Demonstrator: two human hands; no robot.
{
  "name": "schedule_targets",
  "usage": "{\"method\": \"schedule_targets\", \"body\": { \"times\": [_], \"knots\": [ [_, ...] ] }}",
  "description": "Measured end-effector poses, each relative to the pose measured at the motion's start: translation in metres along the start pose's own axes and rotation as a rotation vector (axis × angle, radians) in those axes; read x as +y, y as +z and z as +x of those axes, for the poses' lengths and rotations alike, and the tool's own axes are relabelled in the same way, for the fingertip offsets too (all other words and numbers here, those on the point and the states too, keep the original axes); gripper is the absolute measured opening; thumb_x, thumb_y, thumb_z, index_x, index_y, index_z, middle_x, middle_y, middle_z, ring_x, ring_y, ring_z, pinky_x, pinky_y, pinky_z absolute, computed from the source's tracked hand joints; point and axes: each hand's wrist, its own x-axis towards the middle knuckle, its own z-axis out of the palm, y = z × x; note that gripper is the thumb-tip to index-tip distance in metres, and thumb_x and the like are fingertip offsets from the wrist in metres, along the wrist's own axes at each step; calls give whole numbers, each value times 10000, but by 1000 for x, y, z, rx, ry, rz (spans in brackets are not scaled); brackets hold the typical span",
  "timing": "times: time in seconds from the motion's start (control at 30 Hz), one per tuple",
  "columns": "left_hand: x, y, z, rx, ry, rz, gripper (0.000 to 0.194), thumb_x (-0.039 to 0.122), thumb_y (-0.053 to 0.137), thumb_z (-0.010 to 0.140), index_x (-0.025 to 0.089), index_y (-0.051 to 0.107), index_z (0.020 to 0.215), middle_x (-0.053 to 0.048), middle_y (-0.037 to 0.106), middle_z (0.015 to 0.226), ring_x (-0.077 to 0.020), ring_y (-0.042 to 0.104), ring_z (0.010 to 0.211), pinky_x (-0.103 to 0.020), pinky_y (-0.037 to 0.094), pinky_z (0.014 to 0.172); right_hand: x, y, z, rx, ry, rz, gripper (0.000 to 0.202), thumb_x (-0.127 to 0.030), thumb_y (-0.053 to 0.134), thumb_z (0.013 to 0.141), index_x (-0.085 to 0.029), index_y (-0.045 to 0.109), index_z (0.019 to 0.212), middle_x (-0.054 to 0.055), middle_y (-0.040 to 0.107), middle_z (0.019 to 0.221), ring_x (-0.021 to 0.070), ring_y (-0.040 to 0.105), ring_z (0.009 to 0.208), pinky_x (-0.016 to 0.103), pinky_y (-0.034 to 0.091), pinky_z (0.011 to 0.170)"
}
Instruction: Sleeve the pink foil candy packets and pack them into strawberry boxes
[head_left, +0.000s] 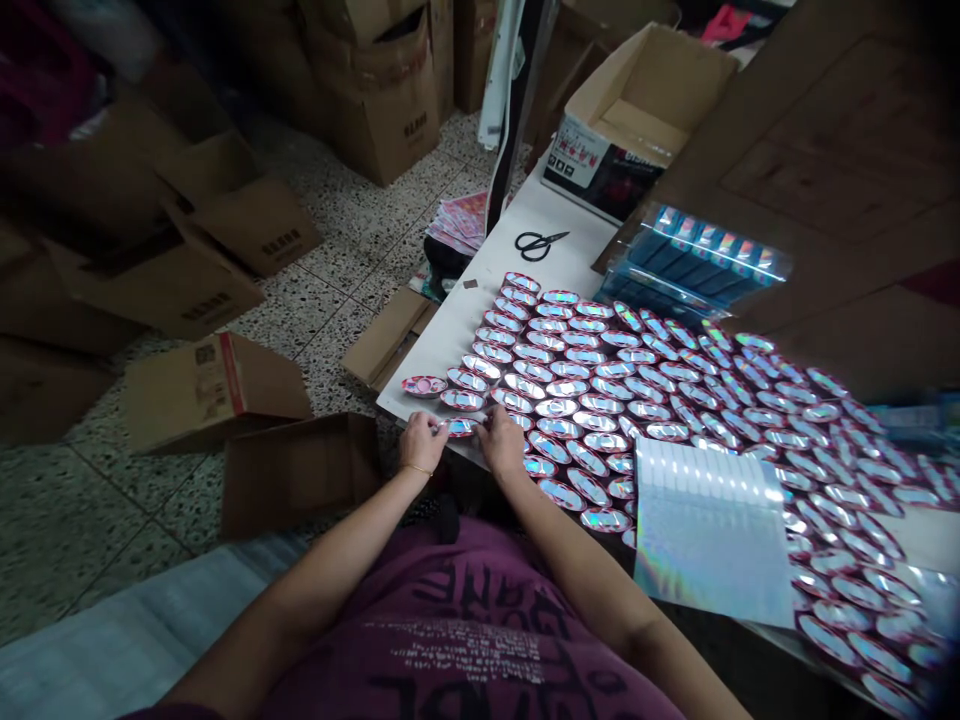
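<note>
At the front left corner of the white table (480, 280), my left hand (421, 443) and my right hand (501, 440) pinch the two ends of a shiny oval piece (460, 427) with a red rim. Just beyond it lies another oval piece (463, 399), and to the left of that one sits an oval piece with a pink middle (424, 385). Rows of similar shiny ovals (568, 388) cover the table to the right of my hands. A sheet of silvery film (712, 535) rests over some of them.
Black scissors (537, 245) and an open carton (637, 110) are at the table's far end. Blue packs in clear plastic (697, 255) stand behind the ovals. Cardboard boxes (217, 390) stand on the speckled floor to the left, and a large cardboard surface (847, 190) rises at the right.
</note>
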Motion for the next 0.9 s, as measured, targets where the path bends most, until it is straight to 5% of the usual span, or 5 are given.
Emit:
{"method": "schedule_targets", "body": {
  "times": [0.2, 0.43, 0.53, 0.7, 0.9],
  "knots": [
    [0, -21, -22, -85, 367, 220, 333, 192, 433, 790, 266, 574, 1083, -62, 551, 1047, -220, 493, 940, -348, 375, 776, 6, -17, -11, -178, -402, -228, 347, -168, 414, 836, -261, 546, 1143, 95, 582, 932, 218, 475, 847, 340, 298, 720],
    [15, -15, -27, -46, 394, 279, 347, 228, 431, 802, 263, 578, 1115, -79, 558, 1050, -230, 501, 938, -360, 374, 762, 35, -40, -12, -126, -280, -81, 370, -194, 422, 829, -246, 538, 1176, 85, 581, 949, 204, 494, 870, 335, 347, 756],
    [61, 11, -27, -76, 562, 97, 323, 264, 404, 834, 230, 579, 1105, -73, 582, 1036, -206, 516, 946, -344, 387, 796, 112, -81, -23, 100, -143, 59, 342, -176, 416, 816, -222, 594, 1104, 80, 597, 934, 188, 515, 873, 317, 387, 764],
    [192, 73, -50, -334, 967, -25, 323, 277, 434, 836, 233, 560, 1130, -66, 579, 1131, -200, 492, 1043, -354, 369, 892, 297, -180, -64, 441, 233, -40, 327, -156, 384, 787, -169, 644, 984, 102, 592, 915, 201, 533, 855, 342, 424, 787],
    [310, 150, -74, -532, 1262, 164, 587, 422, 579, 743, 243, 414, 1277, -100, 322, 1399, -294, 234, 1293, -463, 215, 1024, 423, -234, -72, 208, 225, -213, 320, -194, 435, 800, -170, 629, 1053, 111, 586, 1026, 215, 514, 925, 323, 385, 837]
  ]
}}
